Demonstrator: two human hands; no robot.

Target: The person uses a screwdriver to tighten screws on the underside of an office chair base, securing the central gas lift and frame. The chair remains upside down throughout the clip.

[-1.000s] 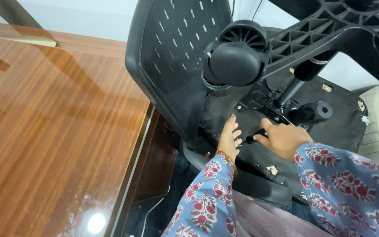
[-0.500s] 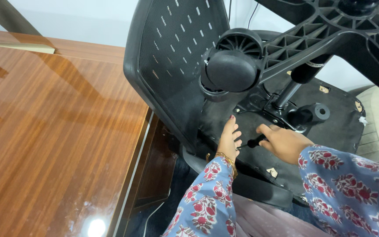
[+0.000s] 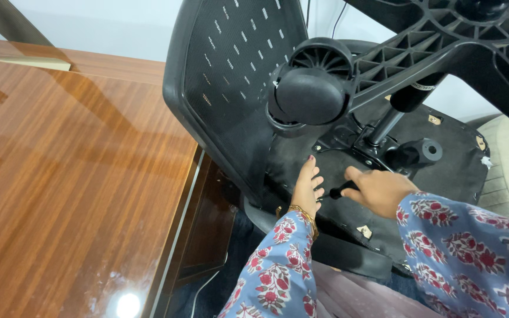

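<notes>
An office chair (image 3: 231, 88) lies overturned, its seat underside (image 3: 443, 171) facing up and its star base (image 3: 443, 53) with a caster wheel (image 3: 310, 94) hanging above the hands. The left hand (image 3: 306, 189) lies flat and released, fingers spread on the black fabric of the underside just beside the mesh backrest, holding nothing. The right hand (image 3: 378, 191) is in a clenched grip around a short black-handled tool (image 3: 340, 189), whose dark end pokes out toward the left hand; its tip is hidden, so I cannot tell whether it is seated on a fastener. The mechanism plate (image 3: 354, 147) and gas cylinder (image 3: 384, 126) stand just beyond the knuckles. The main risk, as I judge it, is the tool slipping off its seat under force, driving the right hand into the metal plate or toward the left fingers, which lie close to its line. The heavy base overhead could also swing or tip if the chair shifts, since only the flat left hand steadies it. The glossy wooden surface (image 3: 72, 176) to the left could be scratched by the chair's edge. No containers are in view.
</notes>
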